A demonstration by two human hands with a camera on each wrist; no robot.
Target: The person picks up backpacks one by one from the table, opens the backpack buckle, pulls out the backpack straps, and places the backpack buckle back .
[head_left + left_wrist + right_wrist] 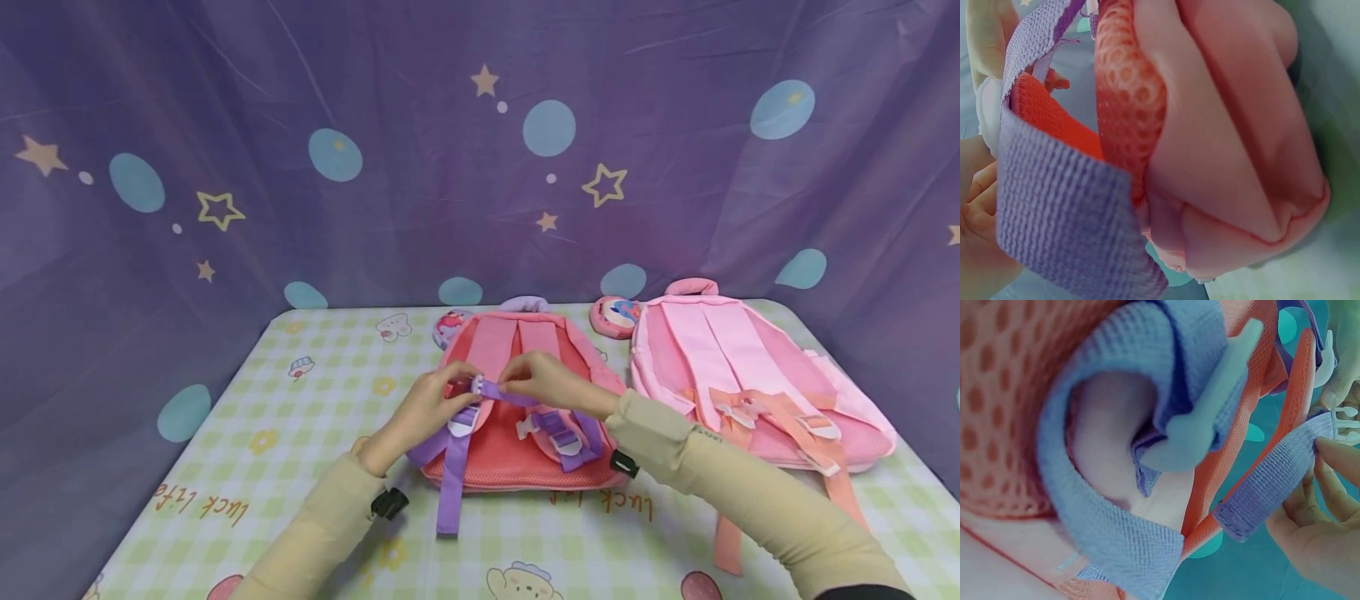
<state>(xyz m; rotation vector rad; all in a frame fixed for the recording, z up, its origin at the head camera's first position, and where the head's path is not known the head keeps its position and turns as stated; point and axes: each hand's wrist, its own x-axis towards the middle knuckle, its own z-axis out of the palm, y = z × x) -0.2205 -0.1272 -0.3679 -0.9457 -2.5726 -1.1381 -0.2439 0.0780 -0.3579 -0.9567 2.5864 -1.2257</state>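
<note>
Above a red and pink backpack (495,467), both hands meet at a purple webbing strap (1279,475) with a white pronged buckle (1347,425) at its end. My left hand (427,408) pinches the buckle between thumb and fingers. From the other side, my right hand (551,382) pinches the strap close to the buckle; its loose end hangs below the fingers in the right wrist view. A wide purple strap (1066,206) covers part of the left hand in the left wrist view. Another white buckle part (527,427) lies on the backpack near the right shoulder strap.
To the right lies a pink backpack (750,358) with orange straps. Round character pouches, one pink (615,317) and one purple (448,327), sit behind the bags. A green checked cloth (300,417) covers the table, and a purple curtain (420,208) hangs behind.
</note>
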